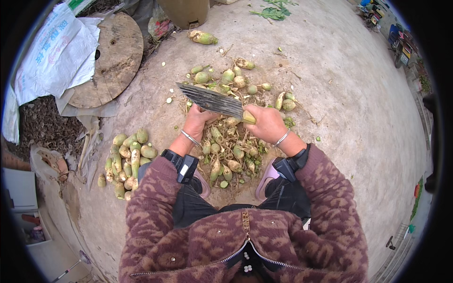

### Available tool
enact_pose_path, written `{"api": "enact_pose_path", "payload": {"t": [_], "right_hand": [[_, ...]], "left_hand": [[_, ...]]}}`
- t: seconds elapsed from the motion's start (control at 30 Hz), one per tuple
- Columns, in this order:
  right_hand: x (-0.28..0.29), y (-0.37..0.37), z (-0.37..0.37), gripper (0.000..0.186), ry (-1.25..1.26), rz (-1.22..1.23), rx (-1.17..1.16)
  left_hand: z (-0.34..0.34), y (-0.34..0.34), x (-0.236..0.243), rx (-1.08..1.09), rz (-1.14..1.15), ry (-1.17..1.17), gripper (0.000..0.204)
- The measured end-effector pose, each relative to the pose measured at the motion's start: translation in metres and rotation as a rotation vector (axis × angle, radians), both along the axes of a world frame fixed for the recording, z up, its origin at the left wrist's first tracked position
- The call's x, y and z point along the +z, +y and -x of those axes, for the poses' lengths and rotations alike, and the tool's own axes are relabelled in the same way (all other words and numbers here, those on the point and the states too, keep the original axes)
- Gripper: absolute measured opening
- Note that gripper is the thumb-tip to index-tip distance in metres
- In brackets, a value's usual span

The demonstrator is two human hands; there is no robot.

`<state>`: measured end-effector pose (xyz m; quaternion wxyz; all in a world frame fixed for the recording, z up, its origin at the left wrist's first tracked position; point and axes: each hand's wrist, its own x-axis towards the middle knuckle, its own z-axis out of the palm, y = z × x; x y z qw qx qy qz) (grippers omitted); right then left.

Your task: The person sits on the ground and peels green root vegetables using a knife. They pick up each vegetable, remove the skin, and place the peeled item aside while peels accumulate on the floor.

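Note:
My right hand grips the yellow handle of a wide dark-bladed knife, whose blade slants up to the left across my left hand. My left hand has its fingers bent under the blade; what they hold is hidden. Below both hands lies a heap of pale green radishes with dry roots and leaves, between my feet in pink slippers. More radishes are scattered just beyond the blade, among small cut pieces. A pile of radishes sits to the left.
A round wooden spool top and white sacks lie at upper left beside dead leaves. A brown container stands at the top, near loose green leaves. Parked two-wheelers stand at far right on the concrete.

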<state>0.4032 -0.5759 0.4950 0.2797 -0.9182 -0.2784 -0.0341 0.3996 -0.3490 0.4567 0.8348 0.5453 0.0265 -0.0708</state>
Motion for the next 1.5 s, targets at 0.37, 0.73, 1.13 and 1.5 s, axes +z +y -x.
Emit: {"api": "enact_pose_path", "payload": {"t": [0.37, 0.73, 1.13, 1.5], "right_hand": [[-0.063, -0.048, -0.034, 0.022, 0.371, 0.246, -0.105], [-0.059, -0.051, -0.028, 0.03, 1.014, -0.871, -0.186], [-0.033, 0.024, -0.031, 0.047, 0.864, -1.498, -0.017], [-0.017, 0.027, -0.02, 0.038, 0.191, -0.722, -0.027]], "left_hand": [[0.01, 0.005, 0.012, -0.157, 0.016, 0.031, 0.066], [-0.006, 0.006, 0.03, -0.046, -0.112, -0.174, 0.083], [-0.005, -0.026, 0.023, -0.222, -0.327, -0.292, 0.074], [-0.012, -0.015, 0.008, 0.002, 0.21, 0.05, 0.041]]}}
